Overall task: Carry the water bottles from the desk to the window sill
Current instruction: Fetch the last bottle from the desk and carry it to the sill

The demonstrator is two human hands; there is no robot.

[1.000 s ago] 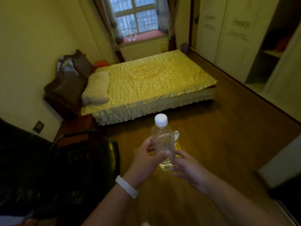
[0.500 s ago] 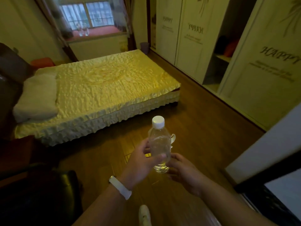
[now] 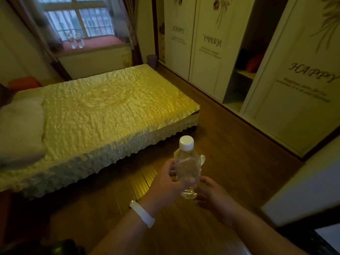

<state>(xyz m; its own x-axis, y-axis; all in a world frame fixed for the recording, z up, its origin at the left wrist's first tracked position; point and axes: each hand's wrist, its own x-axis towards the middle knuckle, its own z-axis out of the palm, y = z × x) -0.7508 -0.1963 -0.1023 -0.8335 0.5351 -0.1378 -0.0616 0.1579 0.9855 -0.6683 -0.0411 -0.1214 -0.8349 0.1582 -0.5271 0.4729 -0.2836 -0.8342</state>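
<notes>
A clear water bottle [image 3: 187,162] with a white cap stands upright in front of me over the wooden floor. My left hand [image 3: 165,186], with a white wristband, grips its body from the left. My right hand [image 3: 213,197] curls round its base from the right. Behind the bottle a second white-capped bottle [image 3: 202,159] peeks out, mostly hidden. Far off, the red window sill [image 3: 103,43] carries two clear bottles [image 3: 76,41] side by side.
A bed with a yellow cover [image 3: 103,111] and a pale pillow [image 3: 20,131] fills the left. White wardrobe doors [image 3: 207,52] line the right wall, one bay standing open. A strip of wooden floor [image 3: 211,111] runs between bed and wardrobe toward a small bin [image 3: 152,60].
The view has swung right and moved forward; the black chair has slid out of view and the wardrobe looms larger. Both hands hold the bottle as before.
</notes>
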